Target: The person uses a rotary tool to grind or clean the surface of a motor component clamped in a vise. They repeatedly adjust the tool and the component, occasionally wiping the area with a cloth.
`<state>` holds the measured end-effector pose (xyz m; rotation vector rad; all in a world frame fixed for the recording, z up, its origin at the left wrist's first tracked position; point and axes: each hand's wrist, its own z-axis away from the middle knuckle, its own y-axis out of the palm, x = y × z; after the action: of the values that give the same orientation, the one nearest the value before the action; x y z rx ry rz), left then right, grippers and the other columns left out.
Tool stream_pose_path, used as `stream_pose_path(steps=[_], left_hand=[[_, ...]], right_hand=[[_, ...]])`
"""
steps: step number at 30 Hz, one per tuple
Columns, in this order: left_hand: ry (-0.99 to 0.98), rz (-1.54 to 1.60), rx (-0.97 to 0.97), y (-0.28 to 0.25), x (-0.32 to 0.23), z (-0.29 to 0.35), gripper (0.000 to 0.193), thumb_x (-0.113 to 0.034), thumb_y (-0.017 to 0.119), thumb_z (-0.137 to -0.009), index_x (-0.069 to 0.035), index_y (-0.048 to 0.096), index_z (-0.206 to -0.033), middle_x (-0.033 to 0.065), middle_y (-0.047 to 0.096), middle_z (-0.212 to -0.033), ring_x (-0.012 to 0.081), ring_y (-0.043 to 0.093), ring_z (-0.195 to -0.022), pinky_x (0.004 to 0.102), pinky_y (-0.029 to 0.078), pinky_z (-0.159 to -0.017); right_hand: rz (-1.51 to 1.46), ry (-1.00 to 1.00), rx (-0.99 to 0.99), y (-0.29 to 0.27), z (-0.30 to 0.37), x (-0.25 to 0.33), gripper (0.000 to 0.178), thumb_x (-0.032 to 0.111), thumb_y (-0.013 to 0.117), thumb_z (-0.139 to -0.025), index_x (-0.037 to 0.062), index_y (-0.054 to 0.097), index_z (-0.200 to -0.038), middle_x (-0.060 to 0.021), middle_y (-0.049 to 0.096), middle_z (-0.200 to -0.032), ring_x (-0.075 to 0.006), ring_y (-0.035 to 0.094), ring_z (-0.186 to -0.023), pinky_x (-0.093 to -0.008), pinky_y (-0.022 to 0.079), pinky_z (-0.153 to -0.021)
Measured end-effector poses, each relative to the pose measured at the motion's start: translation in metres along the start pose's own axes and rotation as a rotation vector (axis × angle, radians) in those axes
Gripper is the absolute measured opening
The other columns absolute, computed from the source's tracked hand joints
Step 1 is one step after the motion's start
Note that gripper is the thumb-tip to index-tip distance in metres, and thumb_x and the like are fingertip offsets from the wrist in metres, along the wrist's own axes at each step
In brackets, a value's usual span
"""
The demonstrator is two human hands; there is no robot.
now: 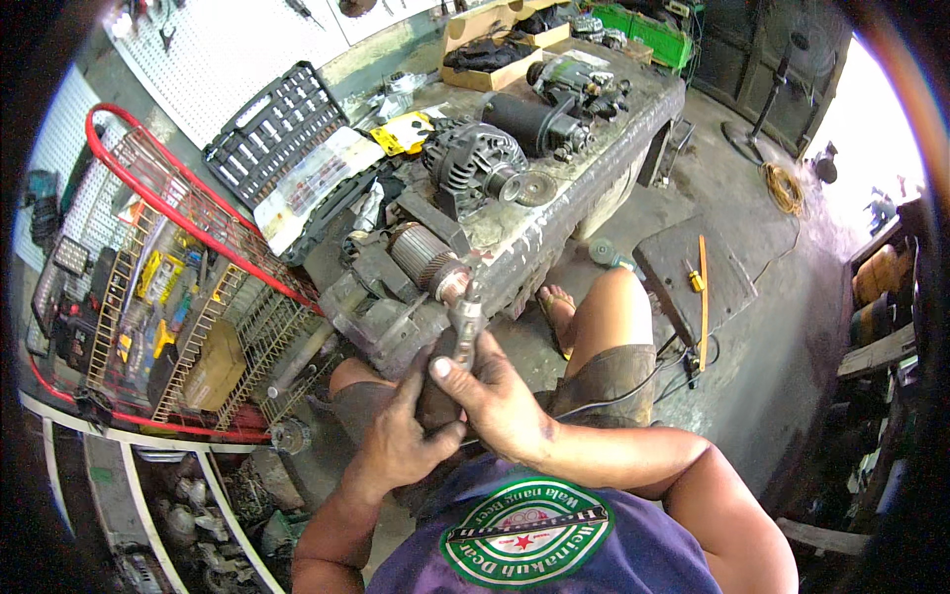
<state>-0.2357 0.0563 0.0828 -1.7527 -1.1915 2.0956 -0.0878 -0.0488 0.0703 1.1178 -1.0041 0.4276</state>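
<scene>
Both hands are closed round a corded rotary tool that looks like a die grinder point(468, 332), with a silver metal nose and a dark body. My left hand point(401, 441) wraps the dark body from the left. My right hand point(505, 396) grips from the right, thumb laid over the body and fingers by the nose. The tool's tip points up and away, close to the copper end of a motor armature point(421, 255); whether they touch I cannot tell. A bench vise point(381, 287) clamps the armature at the workbench's near end.
On the workbench point(584, 173) stand an alternator point(473, 163), a dark cylindrical motor point(529, 121) and an open socket set point(277, 129). A red-framed wire rack point(168, 188) with tools is at the left. A dark board point(693, 267) lies on the floor right; a cable point(614, 401) runs beside my leg.
</scene>
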Motion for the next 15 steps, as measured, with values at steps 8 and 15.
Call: stream_pose_path(steps=[8, 15], left_hand=[[0.062, -0.128, 0.143, -0.054, 0.011, -0.008, 0.094, -0.025, 0.083, -0.083, 0.001, 0.042, -0.163, 0.0302, 0.061, -0.142, 0.0451, 0.059, -0.131, 0.0483, 0.045, -0.115], [-0.159, 0.047, 0.226, -0.116, 0.028, -0.024, 0.104, -0.044, 0.096, -0.077, -0.002, 0.050, -0.161, 0.0223, 0.069, -0.130, 0.0338, 0.069, -0.119, 0.0444, 0.056, -0.103]], right_hand=[[0.157, 0.037, 0.182, -0.010, -0.029, -0.052, 0.063, 0.045, 0.068, -0.108, -0.0060, 0.052, -0.141, -0.0269, 0.068, -0.133, -0.0312, 0.062, -0.129, -0.0422, 0.045, -0.115], [0.217, -0.110, 0.045, -0.024, -0.022, -0.023, 0.060, 0.035, 0.062, -0.110, -0.0051, 0.046, -0.151, -0.0178, 0.060, -0.140, -0.0256, 0.055, -0.132, -0.0404, 0.042, -0.118]])
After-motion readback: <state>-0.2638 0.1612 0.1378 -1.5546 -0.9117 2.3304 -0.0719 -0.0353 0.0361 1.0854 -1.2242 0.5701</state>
